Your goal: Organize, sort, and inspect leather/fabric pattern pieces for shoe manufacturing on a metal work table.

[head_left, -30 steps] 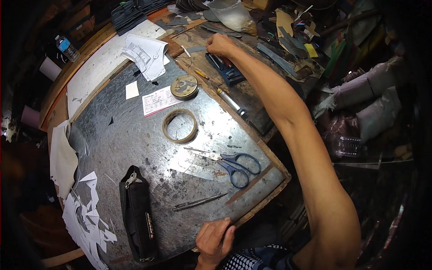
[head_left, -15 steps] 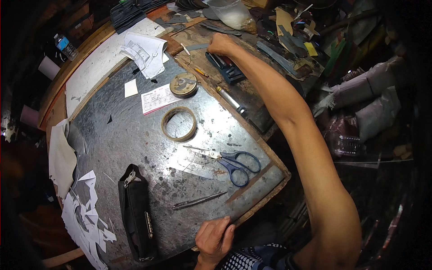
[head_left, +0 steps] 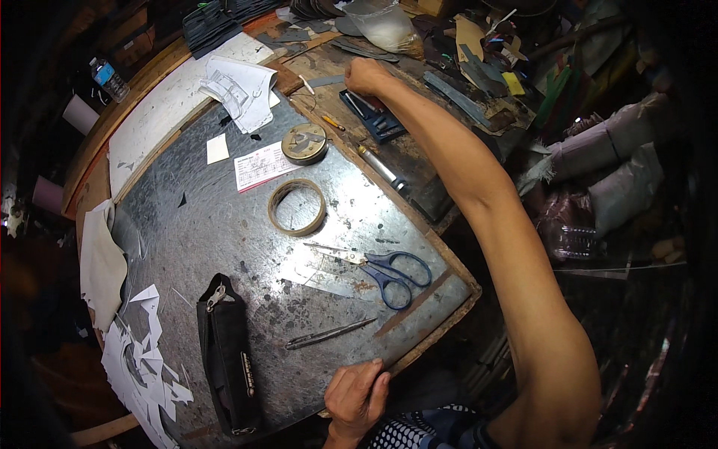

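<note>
By blue tray [head_left: 390, 138], right hand [head_left: 366, 77], at table edge [head_left: 437, 328], left hand [head_left: 357, 396]

The tray [head_left: 387, 135] is dark blue, the pouch [head_left: 224, 348] black (the shirt [head_left: 400, 434] white-dotted).

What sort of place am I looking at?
Likely a small craft workshop, perhaps for leatherwork: scissors on a scuffed metal-topped table, white paper offcuts at its left edge, and flat grey strips beyond.

The left hand [head_left: 357, 396] rests at the metal worktop's [head_left: 232, 224] near edge; past the right edge, the right hand [head_left: 368, 77] is at a blue tray [head_left: 387, 137].
</note>
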`<state>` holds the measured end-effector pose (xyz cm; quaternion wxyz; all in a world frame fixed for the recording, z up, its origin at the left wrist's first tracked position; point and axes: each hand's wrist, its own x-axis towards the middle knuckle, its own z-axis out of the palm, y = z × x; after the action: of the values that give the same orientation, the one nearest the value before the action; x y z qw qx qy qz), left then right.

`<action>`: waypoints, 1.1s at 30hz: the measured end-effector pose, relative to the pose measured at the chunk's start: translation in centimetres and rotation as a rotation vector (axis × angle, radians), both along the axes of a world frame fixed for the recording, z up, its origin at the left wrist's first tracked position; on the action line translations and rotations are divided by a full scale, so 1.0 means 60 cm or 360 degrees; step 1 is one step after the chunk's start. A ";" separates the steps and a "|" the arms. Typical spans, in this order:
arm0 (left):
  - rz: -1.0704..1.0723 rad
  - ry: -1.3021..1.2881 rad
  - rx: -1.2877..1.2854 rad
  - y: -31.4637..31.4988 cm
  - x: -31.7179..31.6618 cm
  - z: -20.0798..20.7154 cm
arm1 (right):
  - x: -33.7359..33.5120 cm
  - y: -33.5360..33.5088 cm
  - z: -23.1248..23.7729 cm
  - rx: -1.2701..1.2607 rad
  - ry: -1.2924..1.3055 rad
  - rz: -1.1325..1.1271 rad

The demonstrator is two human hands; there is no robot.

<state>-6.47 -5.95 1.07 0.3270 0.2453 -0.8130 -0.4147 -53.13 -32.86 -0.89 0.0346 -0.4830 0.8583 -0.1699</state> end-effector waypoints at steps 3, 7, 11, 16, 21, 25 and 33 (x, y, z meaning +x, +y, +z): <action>0.0000 0.0010 0.0007 0.000 0.000 -0.001 | -0.002 0.011 0.023 0.0270 -0.0283 -0.0085; -0.0004 -0.0004 -0.0008 -0.003 0.003 -0.001 | 0.054 0.056 0.062 0.0417 -0.0182 -0.0085; 0.0005 -0.0014 -0.0022 -0.002 0.001 0.000 | 0.064 0.073 0.064 0.0419 0.0033 -0.0003; 0.0023 -0.0010 -0.0078 -0.001 -0.002 -0.002 | 0.054 0.072 0.045 0.0335 -0.0047 -0.0063; 0.0033 -0.0036 -0.0098 0.001 -0.003 0.000 | 0.049 0.063 0.047 0.0444 -0.0096 -0.0064; 0.0042 -0.0062 -0.0105 0.003 0.000 -0.003 | 0.059 0.065 0.061 0.0286 -0.0112 0.0082; 0.0049 -0.0038 -0.0046 0.002 -0.005 0.003 | 0.058 0.041 0.047 0.0411 -0.0189 0.0018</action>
<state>-6.77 -5.84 1.24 0.3273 0.2580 -0.8188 -0.3949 -49.67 -30.37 1.91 0.1482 -0.4684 0.8668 -0.0860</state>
